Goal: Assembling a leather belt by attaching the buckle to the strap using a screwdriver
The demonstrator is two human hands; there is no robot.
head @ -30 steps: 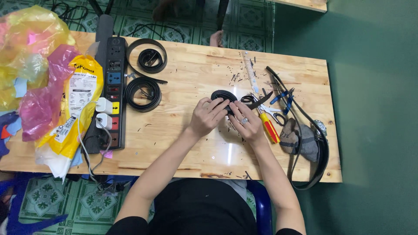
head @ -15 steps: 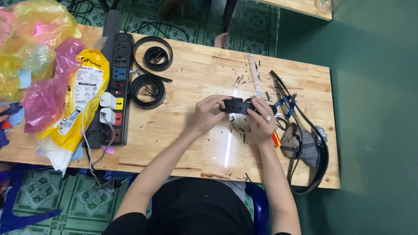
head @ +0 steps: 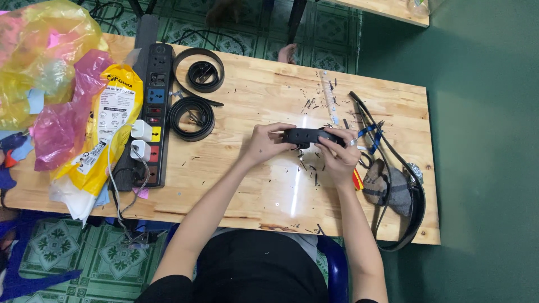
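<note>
Both the left hand (head: 263, 145) and the right hand (head: 337, 156) grip a rolled black leather belt (head: 307, 136), fingers closed around it. Two coiled black belts (head: 197, 70) lie finished nearby; a long loose black belt (head: 414, 213) lies uncoiled.

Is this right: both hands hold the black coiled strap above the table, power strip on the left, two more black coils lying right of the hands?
Not quite. The head view shows the two spare coils lying left of the hands, beside the power strip. The rest stands: left hand and right hand both hold the black coiled strap above the table.
</note>
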